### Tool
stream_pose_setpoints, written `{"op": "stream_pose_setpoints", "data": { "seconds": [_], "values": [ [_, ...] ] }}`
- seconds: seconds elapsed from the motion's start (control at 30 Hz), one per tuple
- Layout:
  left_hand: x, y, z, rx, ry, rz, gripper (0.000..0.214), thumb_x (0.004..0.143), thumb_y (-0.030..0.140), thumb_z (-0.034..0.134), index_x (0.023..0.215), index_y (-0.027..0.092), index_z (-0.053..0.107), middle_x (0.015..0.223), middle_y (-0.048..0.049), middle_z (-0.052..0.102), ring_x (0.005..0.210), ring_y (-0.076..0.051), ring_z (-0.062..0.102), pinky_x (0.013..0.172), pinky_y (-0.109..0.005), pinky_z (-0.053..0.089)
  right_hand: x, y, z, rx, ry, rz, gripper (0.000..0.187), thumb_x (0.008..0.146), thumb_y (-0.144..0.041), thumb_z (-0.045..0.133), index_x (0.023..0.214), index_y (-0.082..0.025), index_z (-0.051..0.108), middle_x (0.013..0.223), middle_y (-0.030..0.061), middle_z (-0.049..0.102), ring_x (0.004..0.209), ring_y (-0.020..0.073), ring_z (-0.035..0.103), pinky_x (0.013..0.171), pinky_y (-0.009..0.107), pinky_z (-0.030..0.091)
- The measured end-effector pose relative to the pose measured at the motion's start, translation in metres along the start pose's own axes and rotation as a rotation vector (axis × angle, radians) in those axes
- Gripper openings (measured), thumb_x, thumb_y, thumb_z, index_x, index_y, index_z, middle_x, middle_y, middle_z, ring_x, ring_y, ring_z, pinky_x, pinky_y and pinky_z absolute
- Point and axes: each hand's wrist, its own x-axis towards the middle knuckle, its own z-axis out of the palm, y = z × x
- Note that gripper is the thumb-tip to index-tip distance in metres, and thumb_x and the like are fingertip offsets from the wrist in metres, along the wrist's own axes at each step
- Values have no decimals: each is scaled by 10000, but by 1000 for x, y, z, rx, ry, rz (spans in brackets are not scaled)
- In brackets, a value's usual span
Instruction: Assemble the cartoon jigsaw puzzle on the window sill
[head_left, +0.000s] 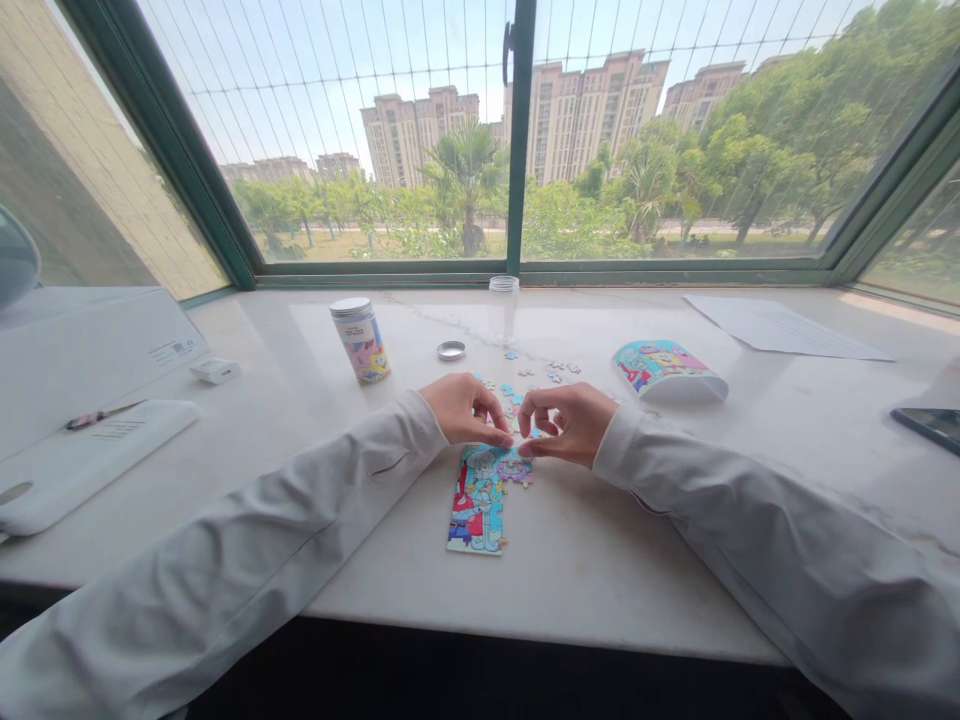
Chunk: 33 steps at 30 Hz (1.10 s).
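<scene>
A partly assembled cartoon jigsaw [480, 500] lies on the white marble sill [585, 560] in front of me. My left hand [466, 408] and my right hand [566, 422] meet over its top edge, fingertips pinched together on small puzzle pieces. Both arms wear white sleeves. Loose puzzle pieces [536, 372] are scattered just beyond my hands.
A lidded printed can [361, 339] stands at left of centre, a metal lid [451, 350] beside it, and a clear jar [504, 300] near the window. A curled picture sheet [666, 369], paper [780, 326], a phone [930, 426] lie right; white devices [82, 455] left.
</scene>
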Motion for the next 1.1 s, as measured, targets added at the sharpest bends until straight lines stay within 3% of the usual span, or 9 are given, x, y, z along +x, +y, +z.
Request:
{"op": "stream_pose_setpoints", "data": {
  "seconds": [0.1, 0.23, 0.33, 0.67, 1.1],
  "values": [
    [0, 0, 0, -8, 10, -4, 371, 626, 496, 753, 796, 166, 771, 498, 55, 436, 490, -65, 352, 485, -221, 252, 1, 1, -5, -12, 92, 6, 197, 736, -371, 718, 784, -195, 646, 592, -69, 472, 549, 73, 434, 606, 228, 344],
    [1, 1, 0, -52, 73, -18, 337, 636, 461, 751, 772, 152, 758, 500, 54, 452, 486, -64, 349, 490, -226, 247, 3, 7, -14, -311, 197, 169, 163, 781, -379, 654, 845, -229, 647, 587, -58, 536, 571, 105, 492, 623, 258, 343],
    [2, 2, -1, -60, 144, -28, 328, 656, 454, 737, 786, 153, 759, 499, 51, 463, 481, -64, 348, 491, -228, 246, 5, 14, -19, -459, 188, 271, 175, 808, -399, 607, 902, -256, 639, 632, -47, 594, 604, 126, 527, 612, 267, 331],
    [12, -17, -3, 117, 321, -15, 298, 686, 450, 704, 800, 180, 757, 525, 42, 494, 508, -83, 430, 533, -226, 323, 8, 31, -27, -520, 148, 399, 204, 804, -442, 571, 892, -273, 647, 722, -24, 650, 665, 152, 561, 600, 281, 344],
    [9, -12, -6, 340, 347, -97, 216, 709, 426, 693, 802, 241, 755, 522, 39, 485, 561, -113, 469, 576, -259, 323, 8, 35, -27, -553, 104, 472, 223, 805, -466, 556, 903, -291, 652, 758, -15, 675, 714, 181, 580, 610, 309, 345]
  ]
}}
